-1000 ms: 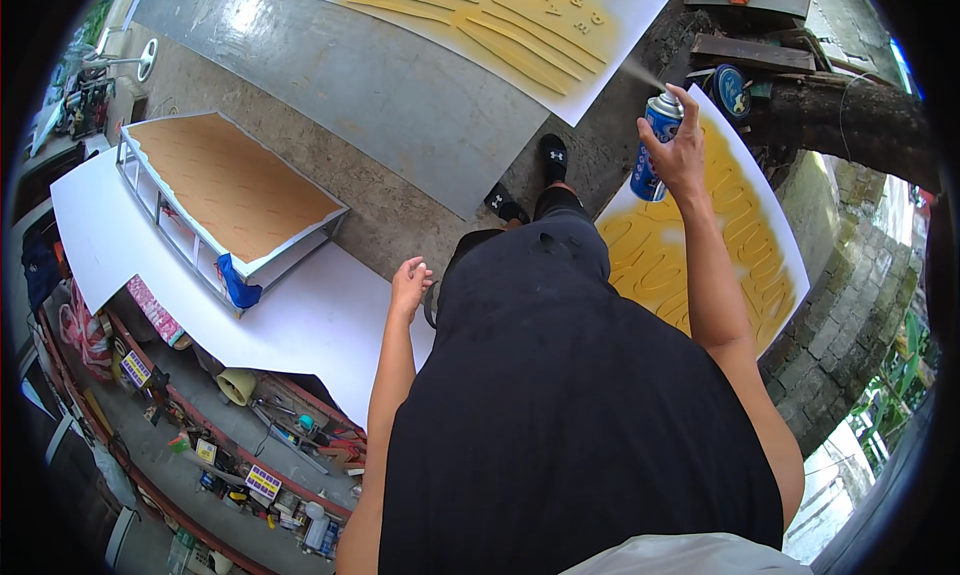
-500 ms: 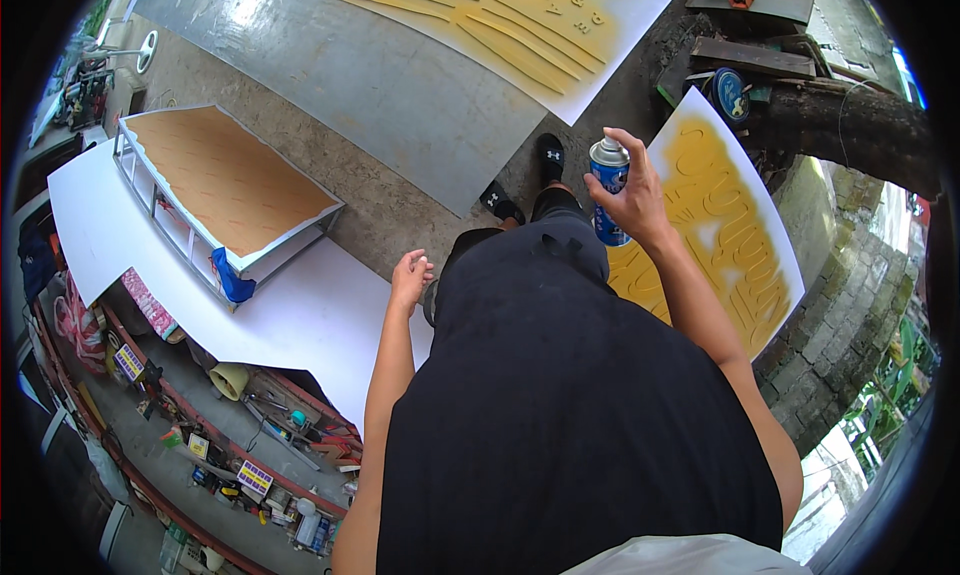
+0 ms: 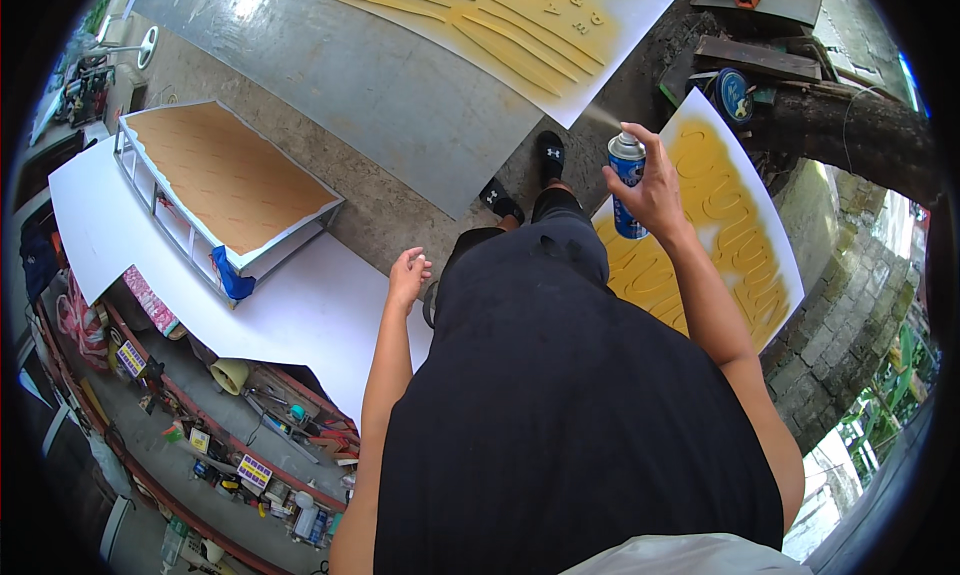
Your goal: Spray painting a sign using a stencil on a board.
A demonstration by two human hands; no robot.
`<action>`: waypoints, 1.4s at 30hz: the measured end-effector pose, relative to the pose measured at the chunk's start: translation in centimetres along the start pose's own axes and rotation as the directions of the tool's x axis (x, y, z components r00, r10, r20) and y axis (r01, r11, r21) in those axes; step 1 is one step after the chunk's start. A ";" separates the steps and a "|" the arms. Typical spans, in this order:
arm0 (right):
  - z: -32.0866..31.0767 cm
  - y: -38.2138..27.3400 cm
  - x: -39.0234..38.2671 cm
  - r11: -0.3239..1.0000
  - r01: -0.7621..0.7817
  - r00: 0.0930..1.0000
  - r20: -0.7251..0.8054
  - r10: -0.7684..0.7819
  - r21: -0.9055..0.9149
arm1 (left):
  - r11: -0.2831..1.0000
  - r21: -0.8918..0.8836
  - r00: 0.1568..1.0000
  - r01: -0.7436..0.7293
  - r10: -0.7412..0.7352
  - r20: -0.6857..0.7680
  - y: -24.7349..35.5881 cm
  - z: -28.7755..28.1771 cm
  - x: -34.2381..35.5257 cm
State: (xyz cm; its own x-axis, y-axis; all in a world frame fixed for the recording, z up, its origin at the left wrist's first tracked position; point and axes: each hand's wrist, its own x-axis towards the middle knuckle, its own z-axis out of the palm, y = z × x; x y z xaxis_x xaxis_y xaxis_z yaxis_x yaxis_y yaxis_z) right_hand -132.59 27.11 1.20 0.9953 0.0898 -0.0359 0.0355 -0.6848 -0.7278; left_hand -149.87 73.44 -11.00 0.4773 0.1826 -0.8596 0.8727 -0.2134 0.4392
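My right hand (image 3: 657, 197) is wrapped round a blue spray can (image 3: 626, 210), held upright with the index finger pressed on its nozzle. A pale mist leaves the nozzle toward the upper left. Behind the can lies a white sheet (image 3: 785, 245) with raised lettering, coated in yellow paint. Farther ahead is another white sheet (image 3: 572, 107) bearing raised strips and letters, also sprayed yellow. My left hand (image 3: 406, 280) hangs low beside my leg, its fingers curled in. A small pale spot shows at its fingertips, too small to make out.
A grey metal sheet (image 3: 380, 115) lies on the ground ahead. At left, a metal frame with a brown panel (image 3: 225, 170) rests on a large white board (image 3: 90, 215), beside shelves of tools (image 3: 290, 425). A log (image 3: 830, 125) and a paint bucket (image 3: 733, 95) are at right.
My right hand and the spray can have shifted slightly right and up. Mist now shows at the nozzle where none was visible before. My left hand has hardly moved.
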 end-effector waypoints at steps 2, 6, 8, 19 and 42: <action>-0.5 0.7 0.6 0.999 -0.011 0.999 -0.031 0.010 -0.030 | 1.000 0.003 1.000 0.005 -0.005 0.002 0.1 0.2 0.1; -1.8 1.9 1.8 0.998 -0.041 0.996 -0.077 0.037 -0.049 | 1.000 0.008 1.000 0.004 -0.004 0.003 0.3 0.5 0.4; -2.6 2.8 2.5 0.996 -0.040 0.996 -0.084 0.033 -0.079 | 1.000 0.009 1.000 0.006 -0.006 0.001 0.4 0.7 0.4; -5.8 3.9 4.4 0.992 -0.026 0.987 -0.161 0.006 -0.123 | 1.000 0.011 1.000 0.003 -0.003 -0.007 0.3 1.1 0.1; -1.5 -2.1 -1.8 0.991 -0.076 0.996 0.064 0.069 0.113 | 1.000 -0.012 1.000 -0.004 0.004 -0.020 -0.4 0.7 -0.1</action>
State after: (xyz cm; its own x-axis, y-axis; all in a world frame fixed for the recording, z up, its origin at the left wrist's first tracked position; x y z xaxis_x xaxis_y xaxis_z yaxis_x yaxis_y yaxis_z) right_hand -134.37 27.35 3.81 0.9876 0.0888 -0.1297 -0.0502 -0.6037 -0.7956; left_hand -150.34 72.82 -11.33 0.4825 0.2012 -0.8525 0.8720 -0.2027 0.4456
